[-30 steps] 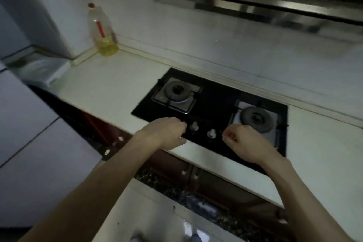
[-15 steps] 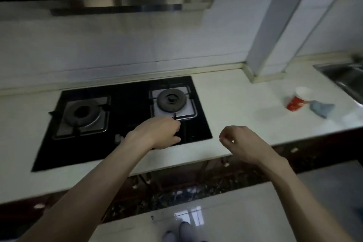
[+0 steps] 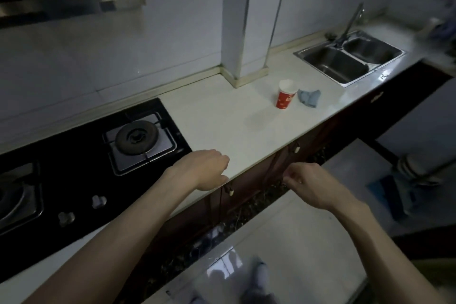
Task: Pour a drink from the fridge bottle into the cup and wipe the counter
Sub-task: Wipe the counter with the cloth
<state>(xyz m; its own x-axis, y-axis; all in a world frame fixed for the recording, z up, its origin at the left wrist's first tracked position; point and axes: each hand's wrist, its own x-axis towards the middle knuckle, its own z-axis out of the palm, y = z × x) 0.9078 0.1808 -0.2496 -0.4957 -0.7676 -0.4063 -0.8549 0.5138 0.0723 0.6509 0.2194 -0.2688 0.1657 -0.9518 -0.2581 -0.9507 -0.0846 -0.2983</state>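
Two empty hands over the counter edge, one cup and one cloth further along.

One red paper cup [image 3: 286, 95] stands upright on the white counter [image 3: 222, 116], its white inside showing nothing that can be made out; one crumpled blue-grey cloth [image 3: 309, 97] lies just beside it, on the sink side. The steel sink [image 3: 350, 61] has two basins, both bare as far as the view shows, with one tap [image 3: 351, 22] behind them. The black gas hob [image 3: 81, 168] shows two burners, one cut by the frame edge, and two knobs [image 3: 82, 208]. The left hand [image 3: 203, 170] hangs loosely curled over the counter's front edge, grasping nothing. The right hand [image 3: 309, 186], fingers half folded, is out in front of the dark cabinet doors [image 3: 249, 182], also grasping nothing. No bottle is in view.
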